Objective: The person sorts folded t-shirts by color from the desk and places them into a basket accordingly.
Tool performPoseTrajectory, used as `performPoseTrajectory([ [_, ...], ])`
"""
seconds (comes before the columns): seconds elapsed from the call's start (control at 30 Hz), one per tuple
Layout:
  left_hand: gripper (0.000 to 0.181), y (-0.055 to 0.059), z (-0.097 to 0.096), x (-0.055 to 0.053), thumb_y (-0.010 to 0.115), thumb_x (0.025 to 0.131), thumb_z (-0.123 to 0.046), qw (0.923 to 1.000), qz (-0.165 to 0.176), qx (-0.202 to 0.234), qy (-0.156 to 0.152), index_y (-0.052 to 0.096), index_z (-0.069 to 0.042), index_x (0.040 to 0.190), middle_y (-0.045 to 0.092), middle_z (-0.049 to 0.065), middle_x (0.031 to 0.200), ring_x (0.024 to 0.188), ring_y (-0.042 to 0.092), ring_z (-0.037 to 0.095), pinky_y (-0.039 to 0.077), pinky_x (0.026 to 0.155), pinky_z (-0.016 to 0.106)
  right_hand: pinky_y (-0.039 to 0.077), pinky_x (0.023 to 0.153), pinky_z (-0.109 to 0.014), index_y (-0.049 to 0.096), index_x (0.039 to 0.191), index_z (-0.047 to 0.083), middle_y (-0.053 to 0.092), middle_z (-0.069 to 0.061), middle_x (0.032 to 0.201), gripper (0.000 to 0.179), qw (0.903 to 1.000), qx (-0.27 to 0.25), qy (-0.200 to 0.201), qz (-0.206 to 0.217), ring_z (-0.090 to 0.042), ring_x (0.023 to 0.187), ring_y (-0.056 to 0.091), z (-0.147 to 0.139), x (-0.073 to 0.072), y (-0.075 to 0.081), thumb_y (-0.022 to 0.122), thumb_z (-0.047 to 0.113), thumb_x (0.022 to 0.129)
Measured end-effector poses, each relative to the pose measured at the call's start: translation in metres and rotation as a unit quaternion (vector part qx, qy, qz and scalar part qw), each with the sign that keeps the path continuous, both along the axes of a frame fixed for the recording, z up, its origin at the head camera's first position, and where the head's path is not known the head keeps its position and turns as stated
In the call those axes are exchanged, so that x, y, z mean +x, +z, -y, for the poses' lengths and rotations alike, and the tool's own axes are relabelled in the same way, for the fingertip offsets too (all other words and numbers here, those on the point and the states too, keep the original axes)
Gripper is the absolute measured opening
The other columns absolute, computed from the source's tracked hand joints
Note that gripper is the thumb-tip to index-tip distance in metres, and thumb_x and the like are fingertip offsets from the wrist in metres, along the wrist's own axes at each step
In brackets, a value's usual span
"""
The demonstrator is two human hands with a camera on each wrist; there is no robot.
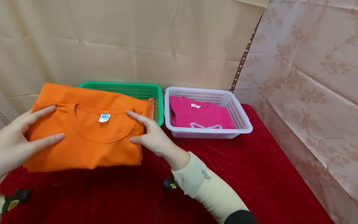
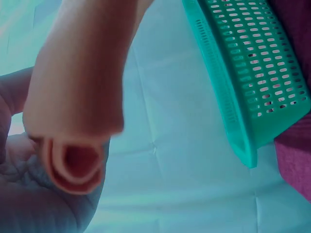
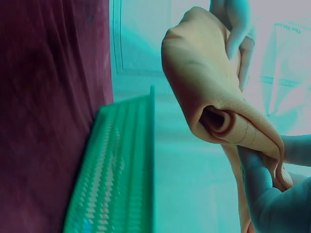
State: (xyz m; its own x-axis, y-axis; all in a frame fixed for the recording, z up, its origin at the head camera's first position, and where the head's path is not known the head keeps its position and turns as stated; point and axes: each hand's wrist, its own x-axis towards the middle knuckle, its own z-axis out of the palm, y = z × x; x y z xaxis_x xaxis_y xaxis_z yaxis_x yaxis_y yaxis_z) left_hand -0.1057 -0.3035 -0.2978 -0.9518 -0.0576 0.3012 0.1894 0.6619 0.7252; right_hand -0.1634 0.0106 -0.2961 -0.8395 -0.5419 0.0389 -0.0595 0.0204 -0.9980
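Both hands hold up a folded orange T-shirt [image 1: 92,149], its round neck and white-and-blue label facing the head camera. At its left side is the left hand [image 1: 20,138], with thumb and a finger across the front and the rest behind the cloth. The right hand [image 1: 153,135] grips the opposite side by the collar. Rolled layers of the T-shirt [image 2: 80,92] show at its edge in the left wrist view. Behind it stands a green basket [image 1: 158,105], partly hidden by the shirt, with a lighter orange cloth [image 1: 151,107] at its right end.
A white basket [image 1: 209,132] stands right of the green one and holds a folded pink T-shirt [image 1: 201,115]. Red cloth [image 1: 251,174] covers the table. A beige curtain [image 1: 139,40] hangs behind, and a floral curtain [image 1: 313,77] borders the right side.
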Motion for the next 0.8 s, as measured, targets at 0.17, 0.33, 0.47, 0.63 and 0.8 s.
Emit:
performPoseTrajectory([
  [0.17,0.085,0.009,0.001,-0.01,0.077,0.087,-0.017,0.9986,0.033,-0.037,-0.018,0.029,-0.026,0.157,0.024,-0.005,0.161,0.115,0.037,-0.009,0.031,0.079,-0.004,0.047,0.106,-0.031,0.046,0.149,0.018,0.031,0.005,0.161,0.078,0.9994,0.028,-0.01,-0.016,-0.016,0.141,0.037,-0.006,-0.014,0.015,0.062,-0.02,0.083],
  [0.33,0.092,0.022,-0.001,-0.02,0.077,0.087,-0.021,0.9928,0.052,-0.098,-0.045,0.02,-0.012,0.159,0.015,0.024,0.163,0.146,0.022,0.036,0.01,0.116,0.016,0.049,0.105,-0.035,0.045,0.15,0.021,0.029,0.007,0.161,0.074,0.9989,0.046,-0.012,0.0,-0.016,0.141,0.038,-0.011,-0.03,0.027,0.059,-0.017,0.087],
  [0.47,0.098,0.03,-0.001,-0.031,0.077,0.087,-0.021,0.9873,0.068,-0.126,-0.068,0.012,-0.005,0.159,0.001,0.027,0.164,0.148,0.007,0.05,0.001,0.122,0.048,0.049,0.105,-0.035,0.047,0.149,0.022,0.028,0.009,0.161,0.073,0.9983,0.051,-0.027,0.007,-0.016,0.14,0.039,-0.013,-0.044,0.033,0.057,-0.016,0.088],
  [0.63,0.1,0.036,-0.005,-0.048,0.075,0.087,-0.016,0.9863,0.07,-0.121,-0.087,0.006,-0.004,0.159,-0.006,0.028,0.163,0.148,0.003,0.052,0.002,0.12,0.059,0.053,0.097,-0.031,0.052,0.145,0.027,0.032,0.013,0.159,0.072,0.996,0.066,-0.06,0.002,-0.014,0.133,0.045,-0.016,-0.064,0.035,0.059,-0.016,0.087],
  [0.8,0.099,0.043,-0.011,-0.068,0.075,0.087,-0.015,0.9865,0.077,-0.116,-0.086,0.006,-0.002,0.158,-0.004,0.034,0.161,0.146,0.005,0.055,0.005,0.118,0.066,0.05,0.101,-0.034,0.055,0.143,0.025,0.035,0.009,0.159,0.074,0.9936,0.068,-0.09,-0.001,-0.012,0.133,0.043,-0.015,-0.088,0.039,0.058,-0.02,0.084],
])
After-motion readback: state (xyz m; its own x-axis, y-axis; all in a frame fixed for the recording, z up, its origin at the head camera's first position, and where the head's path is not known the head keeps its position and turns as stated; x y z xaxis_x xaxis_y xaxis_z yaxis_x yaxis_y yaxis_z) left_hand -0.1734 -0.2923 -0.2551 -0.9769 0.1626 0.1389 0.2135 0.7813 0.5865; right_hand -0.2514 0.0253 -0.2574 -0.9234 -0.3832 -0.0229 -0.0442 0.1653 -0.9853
